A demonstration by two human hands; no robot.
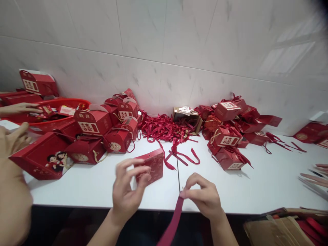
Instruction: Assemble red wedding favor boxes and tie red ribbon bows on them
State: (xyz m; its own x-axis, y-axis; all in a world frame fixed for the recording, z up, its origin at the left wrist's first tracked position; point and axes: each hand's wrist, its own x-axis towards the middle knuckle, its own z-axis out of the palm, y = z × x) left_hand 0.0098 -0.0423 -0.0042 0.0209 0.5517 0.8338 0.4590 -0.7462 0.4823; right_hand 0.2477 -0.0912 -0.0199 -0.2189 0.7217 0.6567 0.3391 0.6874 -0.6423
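- Head view: the right hand (pixel 202 194) has its grip closed, thumb and fingertips pinched on one end of a dark red ribbon (pixel 171 223), just above the front edge of the desk (pixel 77 193). The ribbon's other end runs down out of the picture.
- The left hand (pixel 130 186) is in front of the left part of a red patterned box (pixel 157 165), fingers curled and thumb apart from them; whether its grip is clamped on the box or only beside it, I cannot tell.
- The box is over the desk, left of the pinched ribbon end and apart from it, slightly tilted.
- The ribbon looks light, limp and rather smooth, so it would likely slide in a loose hold; a firm pinch close to the end suits it, as it cannot be pushed, only drawn.
- The box appears to be thin card: light, fairly stiff along its folds, easily dented on the flat panels. Side edges or corners seem the safest hold, with little squeeze.
- Behind lies a heap of loose ribbons (pixel 164 128), tangled, so a single strand may drag others.
- Boxes with handles (pixel 93 123) stand at the left; tied boxes (pixel 228 138) are piled at the right.
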